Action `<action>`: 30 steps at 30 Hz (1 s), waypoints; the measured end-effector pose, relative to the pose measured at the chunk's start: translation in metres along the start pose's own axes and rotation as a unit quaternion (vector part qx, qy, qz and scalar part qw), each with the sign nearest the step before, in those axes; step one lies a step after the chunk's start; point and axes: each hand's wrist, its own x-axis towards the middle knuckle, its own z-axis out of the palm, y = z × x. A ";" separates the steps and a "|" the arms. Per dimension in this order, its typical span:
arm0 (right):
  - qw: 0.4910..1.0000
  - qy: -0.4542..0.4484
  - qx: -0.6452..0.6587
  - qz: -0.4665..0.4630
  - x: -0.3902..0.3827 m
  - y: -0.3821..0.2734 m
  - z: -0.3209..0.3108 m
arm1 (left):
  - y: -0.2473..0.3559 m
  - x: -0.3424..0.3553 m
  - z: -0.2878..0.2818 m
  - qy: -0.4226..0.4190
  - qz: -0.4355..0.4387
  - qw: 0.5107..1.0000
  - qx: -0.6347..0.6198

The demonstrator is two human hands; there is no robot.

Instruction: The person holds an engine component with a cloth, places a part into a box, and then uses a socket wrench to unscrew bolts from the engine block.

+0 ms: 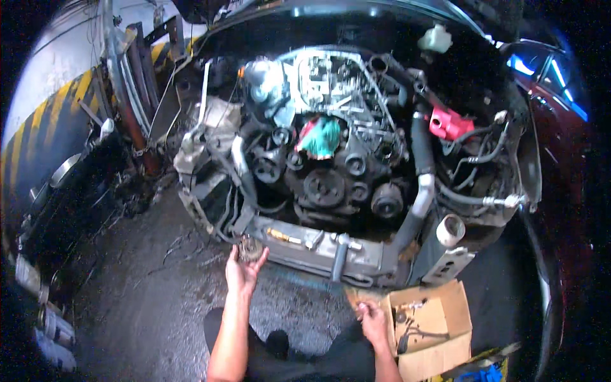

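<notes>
My left hand (242,270) is closed around a round, dark metal part (250,249) that looks like a toothed wheel, just in front of the engine bay's front crossbar (299,251). Lower right, my right hand (374,323) has its fingers pinched on the left flap of an open cardboard box (459,312). Inside the box lie dark hoses or cables (423,332) and small metal parts. On the crossbar rest a hammer-like tool (341,254) with a grey handle and a brass-coloured fitting (280,236).
Beyond the crossbar is an opened engine with a belt pulley (323,186) and a green and red cloth (321,139). A large hose (421,204) runs down its right side. A white cylinder (450,230) stands above the box. Dark panels (70,191) lean at the left.
</notes>
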 end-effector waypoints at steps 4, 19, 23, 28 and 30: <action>0.999 -0.033 0.017 -0.029 0.033 -0.057 0.027 | -0.014 0.013 0.001 0.013 -0.023 1.000 -0.005; 0.969 -0.187 -0.161 -0.017 0.080 -0.301 0.073 | 0.081 0.004 0.034 0.108 -0.071 0.991 0.034; 0.972 -0.182 -0.142 0.031 0.065 -0.335 0.034 | 0.161 -0.064 0.073 0.159 -0.074 0.982 0.066; 0.964 -0.203 -0.171 -0.009 0.111 -0.527 0.027 | 0.243 -0.129 0.188 0.164 -0.072 0.984 -0.011; 0.964 -0.212 -0.133 -0.086 0.145 -0.605 0.039 | 0.263 -0.130 0.226 0.169 -0.078 0.982 -0.016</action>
